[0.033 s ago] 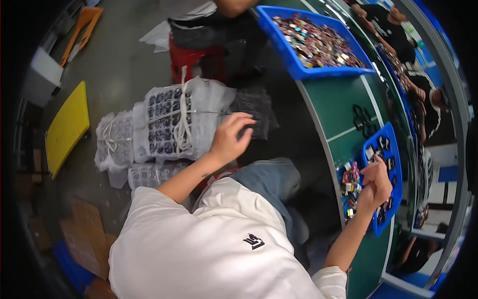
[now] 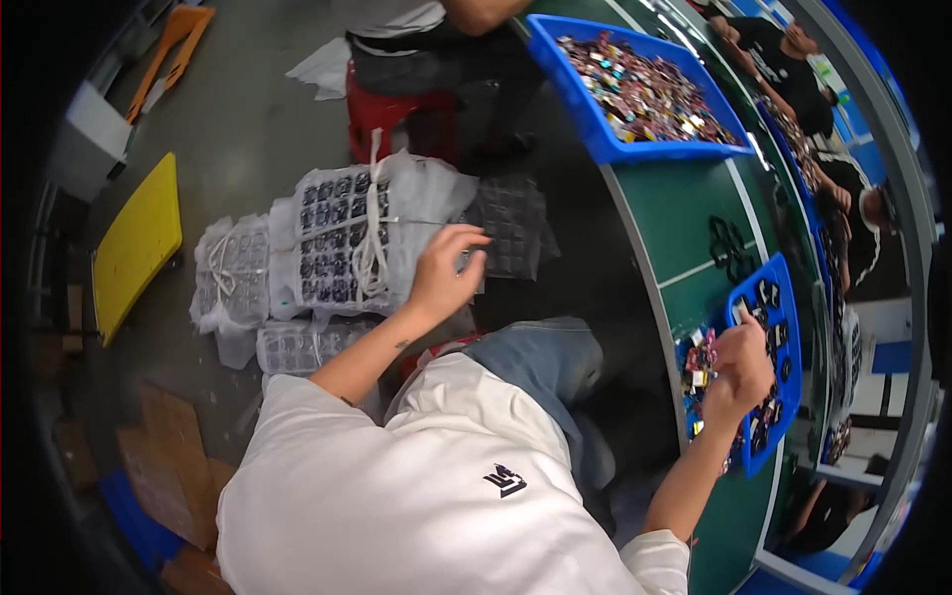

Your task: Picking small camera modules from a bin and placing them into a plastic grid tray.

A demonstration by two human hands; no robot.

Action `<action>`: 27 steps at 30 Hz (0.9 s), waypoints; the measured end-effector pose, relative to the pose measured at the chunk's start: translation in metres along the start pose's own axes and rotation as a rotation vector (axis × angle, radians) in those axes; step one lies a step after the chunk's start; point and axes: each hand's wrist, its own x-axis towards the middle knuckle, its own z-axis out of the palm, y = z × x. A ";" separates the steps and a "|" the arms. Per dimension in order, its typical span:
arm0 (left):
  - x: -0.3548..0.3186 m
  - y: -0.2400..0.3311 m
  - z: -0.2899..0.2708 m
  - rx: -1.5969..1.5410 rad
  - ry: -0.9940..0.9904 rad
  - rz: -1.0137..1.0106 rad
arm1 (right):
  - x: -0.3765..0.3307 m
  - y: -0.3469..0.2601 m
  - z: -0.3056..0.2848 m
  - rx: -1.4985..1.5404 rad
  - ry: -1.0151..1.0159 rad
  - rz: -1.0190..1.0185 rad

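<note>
My left hand [image 2: 448,273] hovers by stacked clear plastic trays, its fingers curved and a gap between thumb and forefinger. It appears to hold nothing. Beside its fingertips lies an empty clear tray [image 2: 514,223]. Left of it, a white-wrapped bundle [image 2: 409,183] of trays with dark parts is tied with white cord [image 2: 374,233]. My right hand [image 2: 744,365] is closed over a small blue tray [image 2: 789,369] of black parts; whatever its fingers grip is too small to tell. Next to that hand, small multicoloured parts [image 2: 698,362] lie in a pile.
A large blue bin [image 2: 674,151] full of small shiny parts stands on the green table [image 2: 684,223]. Black loops [image 2: 729,243] lie nearer. A person sits on a red stool [image 2: 397,114] ahead; others work across the table. A yellow panel [image 2: 137,248] and cardboard [image 2: 169,466] are at left.
The whole view has shifted slightly. My left hand has drawn a little left, its fingers more curled. My right hand has turned and closed more over the small blue tray.
</note>
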 end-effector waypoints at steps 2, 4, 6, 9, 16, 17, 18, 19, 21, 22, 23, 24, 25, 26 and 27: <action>-0.020 -0.062 -0.031 0.076 0.126 -0.288 | 0.009 -0.018 0.026 0.065 -0.182 -0.106; -0.039 -0.136 -0.065 0.314 0.309 -0.357 | 0.008 -0.035 0.054 0.149 -0.338 -0.157; -0.049 -0.183 -0.095 0.712 0.299 -0.451 | 0.003 -0.041 0.078 0.192 -0.472 -0.186; -0.062 -0.259 -0.128 0.943 0.255 -0.227 | -0.006 -0.048 0.104 0.181 -0.643 -0.145; -0.021 -0.219 -0.155 0.713 -0.120 -0.591 | -0.044 -0.042 0.141 0.177 -0.732 0.026; -0.011 -0.209 -0.148 0.704 -0.124 -0.589 | -0.050 -0.041 0.144 0.189 -0.744 0.063; 0.002 -0.197 -0.138 0.639 -0.086 -0.624 | -0.057 -0.037 0.149 0.212 -0.771 0.104; 0.012 -0.178 -0.128 0.578 -0.049 -0.664 | -0.064 -0.034 0.154 0.209 -0.776 0.111; 0.021 -0.171 -0.114 0.766 -0.061 -0.610 | -0.075 -0.031 0.163 0.217 -0.822 0.143; 0.021 -0.195 -0.115 0.729 -0.079 -0.552 | -0.077 -0.031 0.168 0.232 -0.829 0.175; 0.027 -0.207 -0.117 0.687 -0.103 -0.484 | -0.079 -0.029 0.171 0.231 -0.830 0.177; 0.028 -0.218 -0.122 0.659 -0.157 -0.529 | -0.081 -0.027 0.173 0.226 -0.805 0.202; 0.031 -0.217 -0.124 0.655 -0.165 -0.520 | -0.084 -0.025 0.175 0.215 -0.774 0.234; 0.034 -0.215 -0.126 0.618 -0.174 -0.602 | -0.087 -0.022 0.176 0.208 -0.767 0.243; 0.036 -0.212 -0.127 0.581 -0.184 -0.684 | -0.090 -0.019 0.177 0.242 -0.735 0.288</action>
